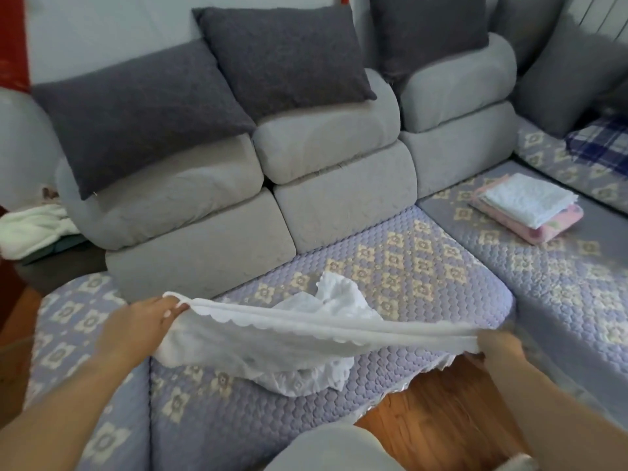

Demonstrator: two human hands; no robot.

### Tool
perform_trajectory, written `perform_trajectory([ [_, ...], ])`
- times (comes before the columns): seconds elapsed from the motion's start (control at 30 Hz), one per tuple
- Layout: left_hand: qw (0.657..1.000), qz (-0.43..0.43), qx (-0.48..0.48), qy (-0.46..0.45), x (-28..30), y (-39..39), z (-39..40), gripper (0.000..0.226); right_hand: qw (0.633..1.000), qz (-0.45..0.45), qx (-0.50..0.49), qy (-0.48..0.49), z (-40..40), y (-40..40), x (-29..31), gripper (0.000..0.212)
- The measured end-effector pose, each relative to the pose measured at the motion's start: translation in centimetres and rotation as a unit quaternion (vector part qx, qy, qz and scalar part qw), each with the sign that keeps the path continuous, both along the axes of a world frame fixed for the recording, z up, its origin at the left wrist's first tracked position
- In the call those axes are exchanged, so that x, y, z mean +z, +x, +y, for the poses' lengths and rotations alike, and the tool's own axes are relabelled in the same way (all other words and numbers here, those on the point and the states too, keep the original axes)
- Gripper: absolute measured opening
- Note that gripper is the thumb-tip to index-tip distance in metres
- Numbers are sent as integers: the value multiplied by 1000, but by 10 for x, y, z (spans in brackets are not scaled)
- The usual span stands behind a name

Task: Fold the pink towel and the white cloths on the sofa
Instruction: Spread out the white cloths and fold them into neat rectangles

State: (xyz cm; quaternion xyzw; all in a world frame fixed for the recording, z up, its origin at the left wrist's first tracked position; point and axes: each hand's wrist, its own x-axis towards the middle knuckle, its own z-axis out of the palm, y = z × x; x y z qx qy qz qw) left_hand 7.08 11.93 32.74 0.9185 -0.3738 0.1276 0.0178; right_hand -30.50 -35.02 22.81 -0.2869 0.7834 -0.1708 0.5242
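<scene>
A left hand (pixel 142 321) and right hand (pixel 499 348) pinch opposite ends of a white scalloped cloth (pixel 272 331), stretched taut over the sofa seat (pixel 424 266), apparently to fold it square.

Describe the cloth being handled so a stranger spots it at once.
Find the grey corner sofa with lilac quilted covers. Over the middle seat, the left hand and right hand stretch a white scalloped cloth. Unlike the folded white cloth farther right, it hangs unfolded.

No writing, label, brand, number or sign is legible on the white scalloped-edge cloth (pixel 306 331) or the grey fabric sofa (pixel 326 144) behind it.
</scene>
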Motion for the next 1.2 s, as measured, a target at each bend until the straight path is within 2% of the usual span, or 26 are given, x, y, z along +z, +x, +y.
perform_trajectory([
  [0.03,994,64,82,-12,1,-7,-6,45,998,-26,25,55,0,4,1,13],
  [0.07,982,114,148,-29,5,-7,-13,42,993,-84,56,56,-2,11,9,19],
  [0.1,972,138,187,-42,15,-2,-20,43,985,-155,76,23,-6,21,23,19],
  [0.17,963,142,221,-59,59,19,-42,49,963,-212,148,-75,-25,59,84,12],
  [0.2,964,121,224,-72,91,35,-56,51,944,-262,169,-111,-38,83,128,10],
  [0.23,966,89,225,-92,130,52,-72,53,918,-344,145,-138,-56,105,178,14],
  [0.3,961,23,213,-177,223,83,-98,54,853,-479,102,-183,-92,145,294,32],
  [0.33,953,-11,207,-223,273,98,-109,56,813,-527,106,-223,-100,157,351,29],
  [0.43,933,-109,191,-284,394,111,-127,60,719,-590,117,-348,-102,167,486,29],
  [0.5,942,-123,183,-254,441,107,-129,60,696,-602,89,-381,-98,161,538,30],
  [0.57,955,-90,172,-224,466,102,-127,54,704,-570,95,-412,-92,160,561,30],
  [0.63,971,-71,150,-170,472,94,-124,54,700,-556,50,-446,-88,159,564,22],
  [0.7,970,-115,149,-157,463,83,-121,57,684,-573,-1,-450,-89,160,558,9],
  [0.77,935,-205,154,-246,448,72,-118,55,687,-588,-11,-427,-89,162,550,13],
  [0.8,911,-242,152,-297,443,64,-118,55,677,-607,-31,-416,-90,162,549,15],
  [0.9,856,-239,152,-432,449,49,-126,54,621,-638,-86,-448,-96,171,558,15],
  [0.97,853,-205,173,-448,462,57,-133,53,629,-614,-84,-468,-100,181,568,15],
  [1.0,871,-186,184,-416,468,64,-135,54,645,-600,-78,-466,-106,187,570,16],
  [1.1,956,-75,201,-201,465,96,-135,57,744,-520,-6,-420,-158,217,548,16],
  [1.17,970,-29,226,-78,450,124,-131,59,807,-480,63,-339,-186,237,519,27],
  [1.2,970,-25,236,-52,439,140,-130,57,835,-457,94,-293,-187,243,502,27],
])
